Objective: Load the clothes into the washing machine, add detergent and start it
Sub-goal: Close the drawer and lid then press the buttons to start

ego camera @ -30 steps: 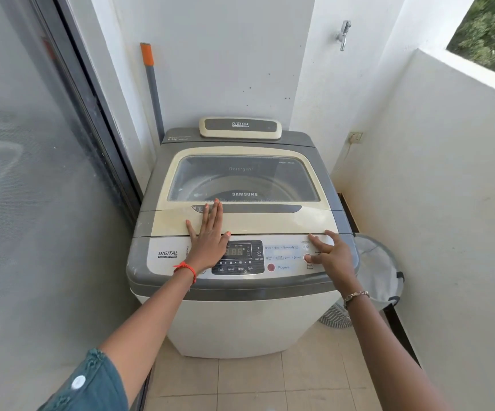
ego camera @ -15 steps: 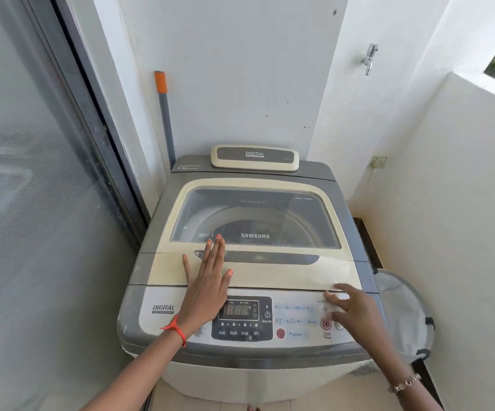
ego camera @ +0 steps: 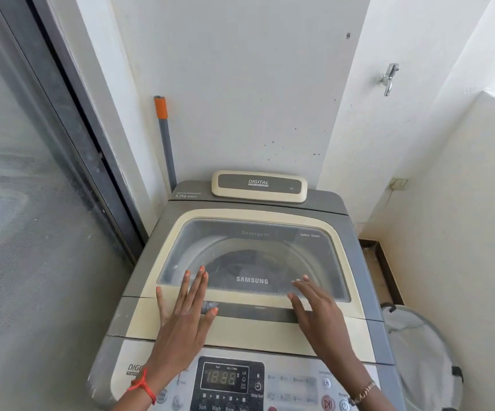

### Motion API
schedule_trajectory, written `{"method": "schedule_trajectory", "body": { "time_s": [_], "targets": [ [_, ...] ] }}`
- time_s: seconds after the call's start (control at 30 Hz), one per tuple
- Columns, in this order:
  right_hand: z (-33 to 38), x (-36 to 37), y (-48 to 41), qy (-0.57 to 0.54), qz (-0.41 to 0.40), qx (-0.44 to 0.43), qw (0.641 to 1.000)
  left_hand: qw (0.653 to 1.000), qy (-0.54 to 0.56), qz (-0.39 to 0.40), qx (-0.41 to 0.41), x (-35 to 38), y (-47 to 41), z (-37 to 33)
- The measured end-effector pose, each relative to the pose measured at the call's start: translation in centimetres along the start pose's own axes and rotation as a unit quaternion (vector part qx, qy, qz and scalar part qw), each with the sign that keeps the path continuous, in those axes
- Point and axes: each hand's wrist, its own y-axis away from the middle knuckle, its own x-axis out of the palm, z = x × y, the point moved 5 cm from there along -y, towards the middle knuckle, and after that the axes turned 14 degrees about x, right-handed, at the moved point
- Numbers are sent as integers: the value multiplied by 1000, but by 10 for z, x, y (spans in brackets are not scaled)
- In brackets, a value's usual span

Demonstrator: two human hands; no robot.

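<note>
A grey and cream top-loading washing machine (ego camera: 353,250) fills the middle of the view, its glass lid (ego camera: 252,262) closed. Dark clothes (ego camera: 240,262) show dimly through the glass, inside the drum. My left hand (ego camera: 185,315) lies flat on the lid's front edge, fingers spread, holding nothing. My right hand (ego camera: 317,312) hovers flat over the right part of the lid's front, fingers apart, also empty. The control panel (ego camera: 228,381) at the near edge shows a lit digital display. No detergent container is in view.
A white mesh laundry basket (ego camera: 418,354) stands on the floor to the machine's right. A grey pole with an orange tip (ego camera: 164,137) leans in the back left corner. A sliding glass door (ego camera: 32,218) is on the left, a tap (ego camera: 388,77) on the right wall.
My right hand has left the buttons on the control panel and moved up over the lid. The left hand stays on the lid. The camera has come closer and tilted upward.
</note>
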Motion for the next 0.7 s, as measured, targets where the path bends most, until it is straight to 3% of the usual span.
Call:
{"method": "schedule_trajectory", "body": {
  "time_s": [0.23, 0.7],
  "targets": [
    [3, 32, 0, 80, -4, -66, 995, 999, 40, -31, -10, 3, -2, 2],
    [3, 38, -2, 132, -3, -4, 991, 997, -57, -56, 12, 5, -9, 8]
  ]
}}
